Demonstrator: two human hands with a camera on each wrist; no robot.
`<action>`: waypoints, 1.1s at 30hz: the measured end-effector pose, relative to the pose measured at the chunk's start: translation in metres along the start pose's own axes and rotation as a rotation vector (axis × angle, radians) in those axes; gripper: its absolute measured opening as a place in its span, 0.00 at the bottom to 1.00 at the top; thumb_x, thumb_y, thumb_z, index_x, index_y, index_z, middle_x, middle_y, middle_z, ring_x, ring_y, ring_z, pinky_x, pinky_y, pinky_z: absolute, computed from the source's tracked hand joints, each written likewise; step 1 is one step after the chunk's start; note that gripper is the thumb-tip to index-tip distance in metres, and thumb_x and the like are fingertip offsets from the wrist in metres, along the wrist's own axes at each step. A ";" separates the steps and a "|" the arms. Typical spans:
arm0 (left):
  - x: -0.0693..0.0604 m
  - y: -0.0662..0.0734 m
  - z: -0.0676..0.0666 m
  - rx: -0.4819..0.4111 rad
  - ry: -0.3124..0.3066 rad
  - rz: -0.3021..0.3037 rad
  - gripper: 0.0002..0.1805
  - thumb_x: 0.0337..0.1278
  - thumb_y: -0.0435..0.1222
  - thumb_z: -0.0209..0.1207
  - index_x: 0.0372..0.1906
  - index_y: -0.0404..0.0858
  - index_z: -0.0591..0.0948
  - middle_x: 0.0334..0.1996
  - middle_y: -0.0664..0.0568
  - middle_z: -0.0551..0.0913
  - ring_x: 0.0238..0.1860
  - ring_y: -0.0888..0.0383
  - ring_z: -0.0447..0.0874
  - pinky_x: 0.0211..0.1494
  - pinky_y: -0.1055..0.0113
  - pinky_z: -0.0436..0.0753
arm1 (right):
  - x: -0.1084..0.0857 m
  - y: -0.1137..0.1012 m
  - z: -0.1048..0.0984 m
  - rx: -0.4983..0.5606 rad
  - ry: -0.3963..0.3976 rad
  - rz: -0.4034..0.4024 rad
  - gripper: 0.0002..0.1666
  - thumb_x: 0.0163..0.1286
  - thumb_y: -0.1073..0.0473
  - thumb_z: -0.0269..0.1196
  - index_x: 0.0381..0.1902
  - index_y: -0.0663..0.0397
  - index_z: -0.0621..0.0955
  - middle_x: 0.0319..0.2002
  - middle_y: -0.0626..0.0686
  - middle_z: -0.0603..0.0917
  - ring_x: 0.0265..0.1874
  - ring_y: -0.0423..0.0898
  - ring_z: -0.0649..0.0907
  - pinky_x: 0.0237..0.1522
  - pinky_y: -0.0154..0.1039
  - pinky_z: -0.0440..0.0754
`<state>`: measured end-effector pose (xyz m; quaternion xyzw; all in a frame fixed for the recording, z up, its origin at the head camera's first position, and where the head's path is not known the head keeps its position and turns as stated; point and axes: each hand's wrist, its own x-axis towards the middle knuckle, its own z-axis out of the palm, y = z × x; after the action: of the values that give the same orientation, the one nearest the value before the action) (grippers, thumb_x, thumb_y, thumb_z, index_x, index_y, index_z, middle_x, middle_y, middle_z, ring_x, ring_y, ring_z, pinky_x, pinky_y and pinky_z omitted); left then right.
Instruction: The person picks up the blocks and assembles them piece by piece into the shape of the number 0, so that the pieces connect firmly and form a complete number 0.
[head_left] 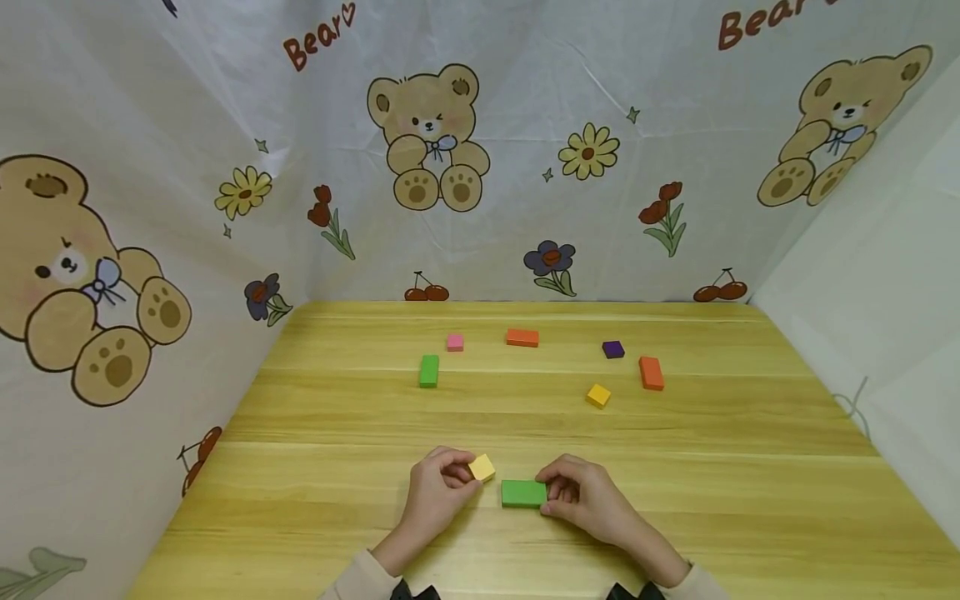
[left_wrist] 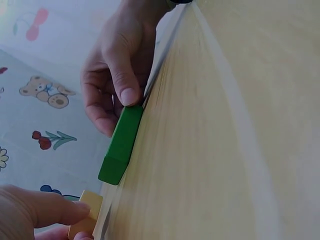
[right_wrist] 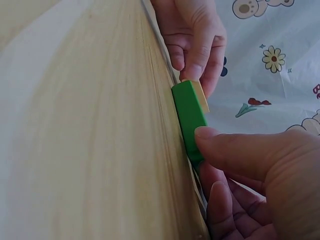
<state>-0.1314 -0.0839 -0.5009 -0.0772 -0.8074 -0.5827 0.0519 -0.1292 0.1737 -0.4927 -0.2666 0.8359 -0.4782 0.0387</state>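
My left hand (head_left: 438, 487) pinches a small yellow block (head_left: 482, 468) between thumb and fingers, close to the table's front. Just to its right, a green rectangular block (head_left: 523, 494) lies flat, its right end pinched by my right hand (head_left: 588, 498). A narrow gap separates the two blocks in the head view. In the left wrist view, the right thumb presses the end of the green block (left_wrist: 122, 142), while the yellow block (left_wrist: 87, 212) sits under the left thumb. The right wrist view shows the green block (right_wrist: 189, 117) partly covering the yellow block (right_wrist: 201, 95).
Farther back on the wooden table (head_left: 337, 467) lie another green block (head_left: 429, 372), a pink block (head_left: 455, 342), two orange blocks (head_left: 522, 337), a purple block (head_left: 613, 349) and a second yellow block (head_left: 598, 396). A bear-printed cloth (head_left: 510, 158) hangs behind the table.
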 end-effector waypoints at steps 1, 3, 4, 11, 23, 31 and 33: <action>0.000 0.000 0.000 0.005 -0.006 -0.003 0.15 0.38 0.23 0.71 0.38 0.31 0.85 0.32 0.47 0.83 0.29 0.64 0.81 0.31 0.76 0.84 | 0.000 0.000 0.000 0.000 0.002 -0.007 0.16 0.56 0.59 0.73 0.43 0.53 0.83 0.33 0.48 0.82 0.26 0.33 0.77 0.25 0.29 0.79; -0.001 -0.001 0.001 0.021 -0.018 -0.008 0.15 0.38 0.22 0.71 0.37 0.31 0.85 0.32 0.48 0.82 0.29 0.66 0.80 0.31 0.76 0.84 | 0.000 0.000 0.000 0.000 0.002 -0.017 0.16 0.56 0.59 0.73 0.43 0.53 0.83 0.33 0.49 0.82 0.26 0.33 0.77 0.25 0.29 0.79; -0.002 -0.001 0.001 0.026 -0.024 -0.010 0.15 0.38 0.22 0.71 0.37 0.31 0.85 0.31 0.48 0.82 0.29 0.67 0.80 0.31 0.76 0.84 | 0.000 0.000 0.000 0.001 0.002 -0.020 0.16 0.56 0.59 0.73 0.43 0.54 0.83 0.33 0.49 0.82 0.26 0.33 0.77 0.25 0.29 0.79; -0.002 -0.003 0.003 0.036 -0.051 0.004 0.14 0.38 0.22 0.70 0.37 0.30 0.85 0.30 0.47 0.83 0.28 0.67 0.80 0.31 0.76 0.84 | -0.001 0.001 0.001 -0.004 0.003 -0.018 0.16 0.56 0.59 0.73 0.43 0.53 0.83 0.33 0.49 0.81 0.27 0.33 0.77 0.25 0.29 0.79; -0.003 -0.004 -0.001 0.066 -0.123 0.013 0.15 0.38 0.24 0.73 0.37 0.33 0.84 0.29 0.52 0.81 0.27 0.69 0.79 0.31 0.75 0.84 | 0.000 0.000 0.001 -0.007 0.005 -0.029 0.16 0.57 0.59 0.73 0.43 0.53 0.83 0.33 0.48 0.81 0.27 0.33 0.78 0.25 0.30 0.80; 0.000 -0.005 0.000 0.067 -0.124 0.025 0.16 0.38 0.25 0.73 0.38 0.33 0.84 0.29 0.52 0.81 0.27 0.69 0.79 0.31 0.75 0.84 | 0.001 0.000 0.000 -0.021 0.009 -0.030 0.16 0.57 0.59 0.73 0.43 0.53 0.83 0.33 0.48 0.82 0.27 0.33 0.78 0.25 0.29 0.80; 0.000 -0.005 0.000 0.067 -0.127 0.026 0.16 0.38 0.25 0.73 0.38 0.34 0.84 0.29 0.52 0.81 0.27 0.69 0.79 0.31 0.75 0.84 | 0.001 0.000 -0.001 -0.020 0.008 -0.030 0.16 0.56 0.59 0.73 0.43 0.53 0.83 0.33 0.48 0.82 0.27 0.33 0.78 0.25 0.29 0.80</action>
<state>-0.1320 -0.0859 -0.5056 -0.1227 -0.8271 -0.5484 0.0104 -0.1307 0.1735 -0.4924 -0.2775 0.8367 -0.4715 0.0257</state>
